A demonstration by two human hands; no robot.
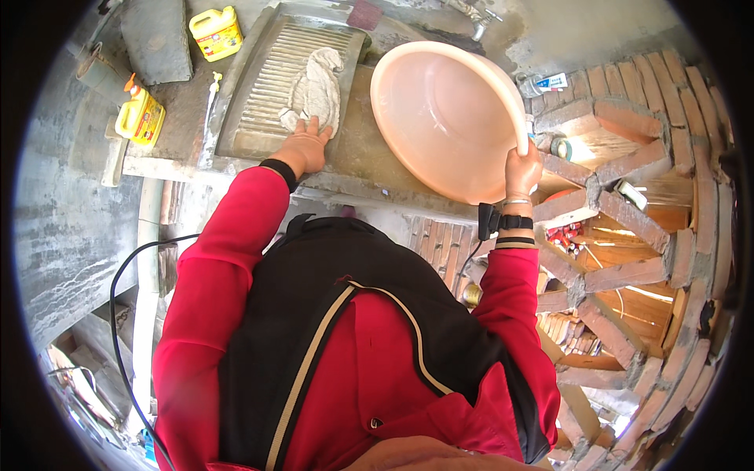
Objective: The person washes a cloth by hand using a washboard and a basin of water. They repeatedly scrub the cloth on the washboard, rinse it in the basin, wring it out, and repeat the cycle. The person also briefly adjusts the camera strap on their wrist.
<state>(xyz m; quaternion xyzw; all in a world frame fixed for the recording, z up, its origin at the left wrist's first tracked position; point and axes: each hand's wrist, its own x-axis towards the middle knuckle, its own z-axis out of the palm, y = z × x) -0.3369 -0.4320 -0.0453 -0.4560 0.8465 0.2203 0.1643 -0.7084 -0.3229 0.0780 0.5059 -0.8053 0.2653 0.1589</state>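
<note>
My left hand (304, 147) rests with its fingers on the near end of a crumpled, wet-looking grey cloth (317, 88). The cloth lies on the ribbed washboard surface (265, 88) of a stone laundry sink. At the right, my right hand (523, 169) grips the rim of a large peach plastic basin (447, 118). The basin is tilted, its inside facing me, and nothing shows inside it. Part of its lower edge stands on the wet concrete counter (359, 129) beside the washboard. A black strap device sits on my right wrist.
Two yellow detergent jugs (217, 36) and a white brush-like stick (211, 97) are on the left of the counter. A metal tap (480, 23) juts from the wall behind the basin. An openwork brick wall (624, 212) stands at the right, with a toothpaste tube (551, 82) on it.
</note>
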